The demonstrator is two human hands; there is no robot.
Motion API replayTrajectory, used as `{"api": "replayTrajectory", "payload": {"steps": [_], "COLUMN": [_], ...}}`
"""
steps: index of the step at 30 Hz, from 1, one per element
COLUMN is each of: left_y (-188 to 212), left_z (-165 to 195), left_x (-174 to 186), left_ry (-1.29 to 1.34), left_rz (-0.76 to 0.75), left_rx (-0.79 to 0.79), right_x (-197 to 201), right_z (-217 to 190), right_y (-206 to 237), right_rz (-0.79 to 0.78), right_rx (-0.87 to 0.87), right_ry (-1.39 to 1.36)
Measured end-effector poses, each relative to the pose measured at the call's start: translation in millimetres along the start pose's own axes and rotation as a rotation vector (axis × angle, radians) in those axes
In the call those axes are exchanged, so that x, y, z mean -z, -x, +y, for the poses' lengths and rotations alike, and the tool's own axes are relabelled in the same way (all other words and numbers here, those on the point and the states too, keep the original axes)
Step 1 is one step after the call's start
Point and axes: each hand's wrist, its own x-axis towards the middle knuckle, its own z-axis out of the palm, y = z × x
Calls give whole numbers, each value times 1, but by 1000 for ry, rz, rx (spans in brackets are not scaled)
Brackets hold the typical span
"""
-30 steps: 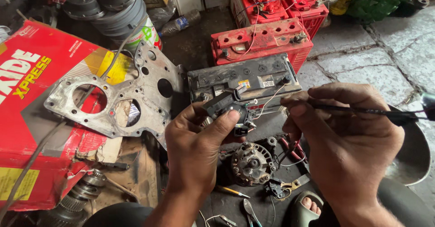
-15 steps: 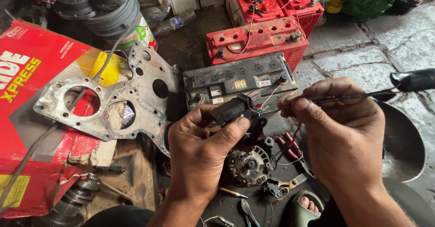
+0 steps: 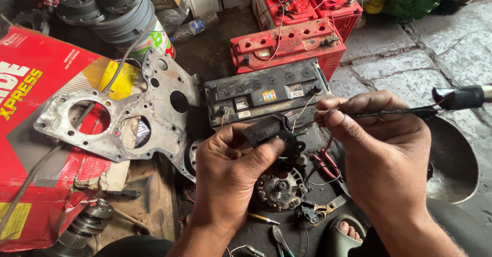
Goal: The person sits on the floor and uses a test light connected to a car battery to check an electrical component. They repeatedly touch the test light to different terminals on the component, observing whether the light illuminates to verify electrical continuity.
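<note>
My left hand (image 3: 230, 172) grips a small black electrical part (image 3: 271, 130) with thin wires, holding it up over a round alternator piece (image 3: 281, 188). Beside it, my right hand (image 3: 382, 154) pinches a thin black rod-like tool (image 3: 400, 112) whose dark handle (image 3: 461, 97) sticks out to the right. The tool's tip sits close to the black part. A black battery (image 3: 266, 90) lies just behind both hands.
Red batteries (image 3: 287, 44) stand at the back. A grey metal plate with holes (image 3: 128, 113) rests on a red cardboard box (image 3: 36, 77) at left. Pliers (image 3: 282, 239), a screwdriver and small parts lie below the hands. A metal bowl (image 3: 453, 159) is at right.
Both hands have stayed together over the alternator piece. The tool's handle has swung slightly upward at right, and the view shifted a little.
</note>
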Motion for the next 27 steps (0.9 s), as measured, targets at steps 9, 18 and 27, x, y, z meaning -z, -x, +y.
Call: {"api": "replayTrajectory", "payload": {"steps": [9, 18, 27], "left_y": [1, 1, 1], "left_z": [-6, -3, -4], "left_x": [1, -2, -3], "left_ry": [-3, -11, -6], "left_rz": [-15, -11, -7], "left_rx": [8, 21, 21], "right_x": [-2, -5, -4], "right_z": [-2, -3, -4], "right_y": [-1, -1, -1], "right_rz": [24, 45, 66], "right_rx": [6, 23, 16], "right_ry": [4, 102, 129]}}
